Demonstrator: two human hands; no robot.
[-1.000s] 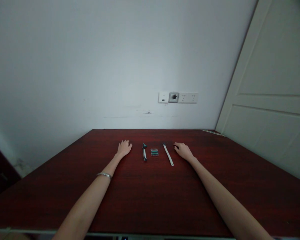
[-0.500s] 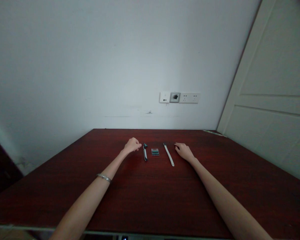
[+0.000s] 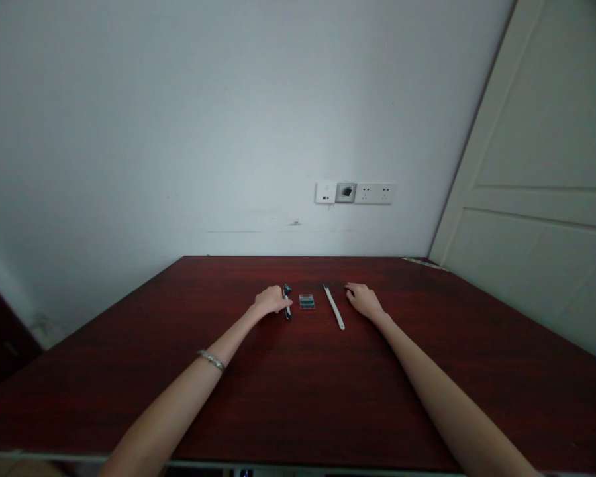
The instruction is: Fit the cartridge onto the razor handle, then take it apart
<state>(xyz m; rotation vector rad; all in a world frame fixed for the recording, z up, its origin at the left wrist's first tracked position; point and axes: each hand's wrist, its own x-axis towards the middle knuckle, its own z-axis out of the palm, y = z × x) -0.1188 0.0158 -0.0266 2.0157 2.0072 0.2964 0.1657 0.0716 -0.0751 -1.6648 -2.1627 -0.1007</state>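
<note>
A razor (image 3: 287, 314) with a dark head and a white-and-black handle lies on the table. My left hand (image 3: 272, 300) is closed around the middle of its handle, the thumb across it; the other fingertips are partly hidden. Just right of the razor sits a small clear case (image 3: 306, 303) with something teal inside. Farther right, a slim white handle with a dark tip (image 3: 334, 307) lies at a slant. Beside that handle, my right hand (image 3: 362, 299) rests on the tabletop, fingers stretched out and holding nothing.
The dark red wooden table (image 3: 298, 397) reaches back to a pale wall (image 3: 253, 132). Sockets and switch plates (image 3: 355, 193) are set in the wall above its rear edge. A white panelled door (image 3: 536, 199) stands at the right.
My left hand has moved slightly right and toward me, from beside the razor onto its handle, and has closed on it. My right hand stays in place.
</note>
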